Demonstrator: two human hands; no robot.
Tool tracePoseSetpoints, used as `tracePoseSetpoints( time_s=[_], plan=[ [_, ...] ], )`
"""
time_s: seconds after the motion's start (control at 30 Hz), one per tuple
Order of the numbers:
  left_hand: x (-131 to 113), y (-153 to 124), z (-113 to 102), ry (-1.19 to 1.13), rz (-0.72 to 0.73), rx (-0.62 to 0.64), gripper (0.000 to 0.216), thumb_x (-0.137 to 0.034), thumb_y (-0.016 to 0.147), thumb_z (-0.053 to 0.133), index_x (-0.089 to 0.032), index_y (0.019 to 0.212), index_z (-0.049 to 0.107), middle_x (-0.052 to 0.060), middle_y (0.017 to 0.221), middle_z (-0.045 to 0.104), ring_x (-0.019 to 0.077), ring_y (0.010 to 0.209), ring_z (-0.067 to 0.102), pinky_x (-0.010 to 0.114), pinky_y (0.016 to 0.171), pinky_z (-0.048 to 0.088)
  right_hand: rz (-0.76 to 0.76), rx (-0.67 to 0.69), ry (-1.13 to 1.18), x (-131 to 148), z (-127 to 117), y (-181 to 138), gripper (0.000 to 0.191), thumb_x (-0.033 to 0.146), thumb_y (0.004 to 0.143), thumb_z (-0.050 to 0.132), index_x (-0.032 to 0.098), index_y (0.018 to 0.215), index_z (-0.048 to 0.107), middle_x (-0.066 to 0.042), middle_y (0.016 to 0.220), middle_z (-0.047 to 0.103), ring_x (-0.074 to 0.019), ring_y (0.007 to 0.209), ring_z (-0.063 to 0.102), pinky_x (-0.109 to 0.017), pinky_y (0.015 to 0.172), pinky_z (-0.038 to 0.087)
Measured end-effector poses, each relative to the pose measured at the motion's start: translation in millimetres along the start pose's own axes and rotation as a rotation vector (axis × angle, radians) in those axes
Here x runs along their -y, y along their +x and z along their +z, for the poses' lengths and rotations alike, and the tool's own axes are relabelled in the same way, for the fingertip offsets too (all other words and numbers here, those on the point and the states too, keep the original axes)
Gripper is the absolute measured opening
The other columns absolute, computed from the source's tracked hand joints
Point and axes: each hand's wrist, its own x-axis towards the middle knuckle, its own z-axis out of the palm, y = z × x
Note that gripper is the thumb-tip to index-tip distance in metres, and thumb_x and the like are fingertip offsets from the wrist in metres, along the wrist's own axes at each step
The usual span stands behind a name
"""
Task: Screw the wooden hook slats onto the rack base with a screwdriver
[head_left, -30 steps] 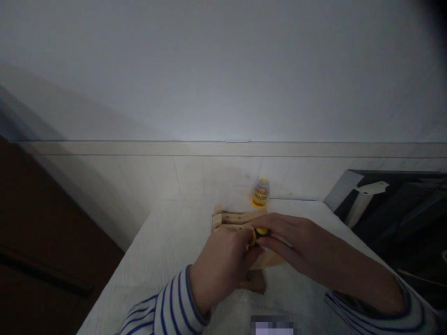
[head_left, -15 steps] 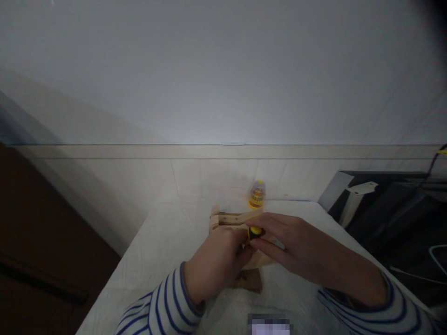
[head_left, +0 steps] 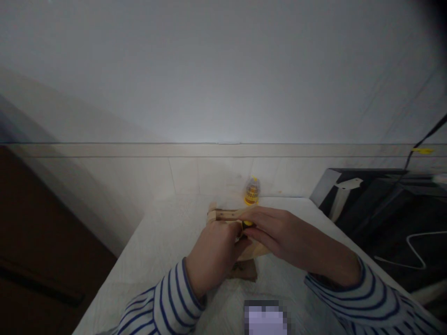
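A jointed light wooden piece (head_left: pixel 226 214) with small dark holes lies over the table, partly covered by both hands. My right hand (head_left: pixel 282 232) pinches the yellow-and-black handle of a screwdriver (head_left: pixel 247 224) between thumb and fingers. Close against the handle's left side, my left hand (head_left: pixel 218 249) is closed, its fingers curled over the wooden piece; what lies inside its grip is hidden. The screwdriver's tip is out of sight. Below the hands, a flat brown piece (head_left: pixel 246 271) lies on the white-covered table (head_left: pixel 167 242).
A clear-topped yellow container (head_left: pixel 252 191) stands at the table's back edge by the wall. A phone-like object (head_left: pixel 265 318), its screen blurred, is at the near edge. Dark items (head_left: pixel 394 209) and a white cable (head_left: pixel 417 265) are on the right.
The whole view has shifted slightly, with things sitting a little further left and up. My right hand has closed in around the screwdriver handle, of which less now shows.
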Motion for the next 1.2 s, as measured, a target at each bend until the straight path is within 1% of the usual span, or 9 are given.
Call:
tracePoseSetpoints(
  time_s=[0.17, 0.37, 0.5, 0.6, 0.73, 0.83, 0.9, 1.03, 1.2],
  plan=[
    [-0.5, 0.1, 0.2, -0.007, 0.032, -0.008, 0.015, -0.026, 0.086, 0.054, -0.015, 0.079, 0.061, 0.004, 0.079, 0.067, 0.0166, 0.068, 0.062, 0.024, 0.057, 0.042, 0.022, 0.026, -0.006, 1.3, -1.9, -0.5, 0.026, 0.017, 0.090, 0.047, 0.018, 0.116, 0.052, -0.008, 0.106, 0.063, -0.0189, 0.098, 0.058, -0.037, 0.086, 0.047],
    [-1.0, 0.0, -2.5, -0.026, 0.022, 0.021, 0.012, -0.022, 0.085, 0.055, -0.015, 0.077, 0.060, 0.003, 0.074, 0.067, 0.0163, 0.064, 0.061, 0.024, 0.055, 0.041, 0.030, 0.040, -0.026, -0.1, -2.3, -2.8, 0.025, 0.020, 0.090, 0.048, 0.019, 0.114, 0.052, -0.007, 0.101, 0.064, -0.0198, 0.095, 0.059, -0.037, 0.082, 0.048],
    [-2.0, 0.5, -3.9, -0.027, 0.036, 0.031, 0.014, -0.023, 0.086, 0.053, -0.015, 0.077, 0.060, 0.004, 0.076, 0.067, 0.0179, 0.069, 0.063, 0.025, 0.058, 0.043, 0.032, 0.030, -0.040, -0.3, -4.0, -3.2, 0.027, 0.022, 0.088, 0.050, 0.019, 0.116, 0.051, -0.007, 0.106, 0.063, -0.0207, 0.098, 0.059, -0.039, 0.084, 0.048],
    [-2.2, 1.9, -3.8, -0.019, 0.023, 0.041, 0.013, -0.024, 0.086, 0.053, -0.016, 0.081, 0.061, 0.005, 0.080, 0.068, 0.0195, 0.073, 0.063, 0.028, 0.062, 0.045, 0.017, 0.030, -0.037, 0.2, -5.5, -3.1, 0.028, 0.022, 0.089, 0.049, 0.020, 0.116, 0.051, -0.007, 0.109, 0.063, -0.0201, 0.100, 0.059, -0.038, 0.085, 0.048],
    [-1.3, 2.5, -2.6, 0.009, 0.020, 0.033, 0.011, -0.024, 0.085, 0.054, -0.016, 0.081, 0.061, 0.004, 0.080, 0.068, 0.0205, 0.074, 0.064, 0.029, 0.063, 0.045, 0.015, 0.016, -0.033, 1.0, -6.7, -3.8, 0.029, 0.019, 0.088, 0.047, 0.021, 0.117, 0.052, -0.006, 0.111, 0.062, -0.0187, 0.101, 0.058, -0.037, 0.087, 0.047],
    [-0.5, 1.3, -2.2, 0.021, 0.029, 0.023, 0.011, -0.024, 0.086, 0.054, -0.017, 0.080, 0.060, 0.003, 0.079, 0.068, 0.0204, 0.073, 0.064, 0.029, 0.062, 0.045, 0.009, 0.012, -0.054, 1.3, -6.9, -4.4, 0.031, 0.018, 0.088, 0.048, 0.020, 0.118, 0.051, -0.006, 0.112, 0.062, -0.0180, 0.102, 0.058, -0.036, 0.088, 0.047],
    [-0.4, 0.5, -2.4, 0.038, 0.020, 0.024, 0.013, -0.026, 0.086, 0.054, -0.017, 0.079, 0.060, 0.004, 0.078, 0.067, 0.0208, 0.071, 0.063, 0.029, 0.060, 0.044, 0.003, 0.022, -0.071, 1.3, -6.4, -4.6, 0.029, 0.017, 0.088, 0.047, 0.019, 0.116, 0.053, -0.007, 0.111, 0.063, -0.0180, 0.101, 0.058, -0.036, 0.088, 0.047],
    [-1.2, 0.2, -3.9, 0.058, 0.001, 0.043, 0.015, -0.030, 0.085, 0.055, -0.017, 0.081, 0.060, 0.004, 0.078, 0.067, 0.0212, 0.071, 0.063, 0.029, 0.060, 0.044, 0.018, 0.014, -0.099, 0.9, -5.0, -3.7, 0.022, 0.017, 0.089, 0.046, 0.018, 0.107, 0.058, -0.007, 0.102, 0.065, -0.0191, 0.095, 0.060, -0.036, 0.082, 0.049],
    [-2.1, 0.3, -6.2, 0.033, 0.008, 0.064, 0.010, -0.025, 0.084, 0.056, -0.017, 0.088, 0.062, 0.004, 0.083, 0.068, 0.0214, 0.077, 0.064, 0.029, 0.065, 0.045, 0.022, 0.028, -0.097, 0.3, -4.4, -2.8, 0.019, 0.018, 0.089, 0.045, 0.017, 0.104, 0.058, -0.007, 0.098, 0.065, -0.0198, 0.093, 0.060, -0.037, 0.081, 0.049]
  ],
)
